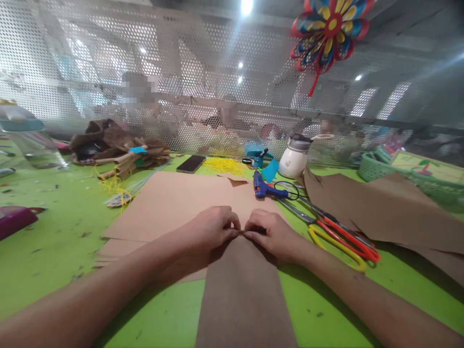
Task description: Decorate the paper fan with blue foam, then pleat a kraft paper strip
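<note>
A long strip of brown paper (248,299) runs from the near edge of the view up to my hands. Its far end is pinched between the fingers of my left hand (217,227) and my right hand (270,232), which almost meet there. At that end the paper looks narrowly folded or rolled. Beneath and beyond my hands lies a stack of light brown paper sheets (163,203). Right of my right hand are scissors with red and yellow handles (337,249), and a blue glue gun (266,187) rests on the paper farther back.
Behind stand a white bottle (293,162) and a black phone (191,164) beside yellow shreds (224,166). Dark brown paper (377,208) and a green basket (409,181) are at right. Rolled brown paper pieces (126,162) lie at left on the green table (47,270). A perforated screen (203,72) borders the back.
</note>
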Tool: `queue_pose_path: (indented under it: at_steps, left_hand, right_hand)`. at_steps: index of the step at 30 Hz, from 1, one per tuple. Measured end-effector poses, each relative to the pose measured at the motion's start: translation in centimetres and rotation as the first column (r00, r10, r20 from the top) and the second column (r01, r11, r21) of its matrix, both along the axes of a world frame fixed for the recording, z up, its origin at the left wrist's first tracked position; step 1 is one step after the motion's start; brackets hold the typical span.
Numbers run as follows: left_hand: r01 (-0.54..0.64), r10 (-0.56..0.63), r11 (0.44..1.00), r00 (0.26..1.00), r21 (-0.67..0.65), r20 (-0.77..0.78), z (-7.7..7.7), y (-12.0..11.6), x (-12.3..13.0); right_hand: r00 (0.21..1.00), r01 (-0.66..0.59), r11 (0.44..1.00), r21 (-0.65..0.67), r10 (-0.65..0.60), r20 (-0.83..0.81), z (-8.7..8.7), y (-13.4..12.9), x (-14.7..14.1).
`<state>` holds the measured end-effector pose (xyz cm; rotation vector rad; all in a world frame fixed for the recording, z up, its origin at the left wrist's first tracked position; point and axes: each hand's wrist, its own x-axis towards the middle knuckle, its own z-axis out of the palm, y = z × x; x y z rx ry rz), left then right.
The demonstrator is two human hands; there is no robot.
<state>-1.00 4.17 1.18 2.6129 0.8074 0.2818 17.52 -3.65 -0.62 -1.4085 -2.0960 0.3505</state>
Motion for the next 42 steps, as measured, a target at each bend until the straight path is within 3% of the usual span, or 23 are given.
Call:
queue_pose_path:
  at_steps: [5,11,15,20,28,35,42]
  left_hand:
    - [-0.009,0.010,0.998,1.000,-0.054,0.012,0.0,0.3,0.2]
    - [0.138,-0.131,0.986,0.989,0.098,-0.073,0.7,0.5,-0.1]
    - [0.171,-0.161,0.978,0.983,0.122,-0.083,1.3,0.5,-0.5]
    - [0.207,-0.194,0.972,0.974,0.108,-0.118,2.1,0.1,-0.9]
    - [0.238,-0.228,0.965,0.969,0.114,-0.095,1.6,0.2,-1.7]
    - [0.270,-0.253,0.956,0.956,0.112,-0.145,2.5,-0.2,-1.8]
    - [0.258,-0.238,0.958,0.958,0.122,-0.160,2.7,0.0,-1.8]
  right_hand:
    - [0.999,-0.045,0.999,-0.004,0.045,-0.001,0.0,0.1,0.4]
    - [0.994,-0.090,0.991,0.096,0.083,0.072,-0.2,-0.1,0.6]
    - [0.990,-0.106,0.986,0.127,0.093,0.106,-0.2,-0.2,0.7]
    - [0.986,-0.131,0.985,0.112,0.118,0.116,-0.1,-0.1,1.1]
    - [0.979,-0.181,0.980,0.088,0.171,0.111,0.3,-0.3,2.4]
    - [0.961,-0.242,0.967,0.080,0.227,0.161,1.1,-0.7,2.3]
    - [0.972,-0.159,0.987,0.009,0.155,0.175,0.8,-1.0,2.6]
